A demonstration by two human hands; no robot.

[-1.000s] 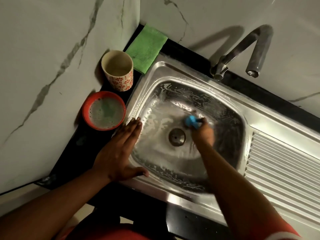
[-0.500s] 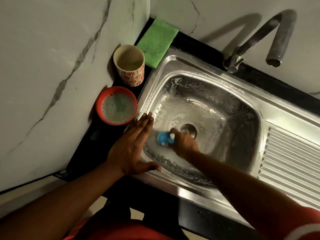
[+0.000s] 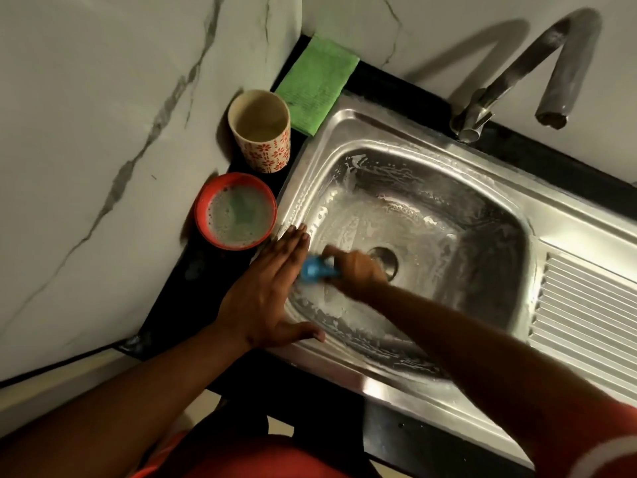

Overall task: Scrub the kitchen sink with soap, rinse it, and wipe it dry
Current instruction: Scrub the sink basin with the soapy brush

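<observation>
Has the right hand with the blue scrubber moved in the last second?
Yes. The right hand and blue scrubber crossed from the drain's right side to its left, ending beside the left hand.

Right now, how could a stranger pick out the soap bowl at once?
Start at the stainless steel sink; on the black counter strip to its left stand two vessels. The round red bowl is the nearer one, beside the left hand. Unlike the tall cream cup with red flowers, it is low, wide and foamy inside.
</observation>
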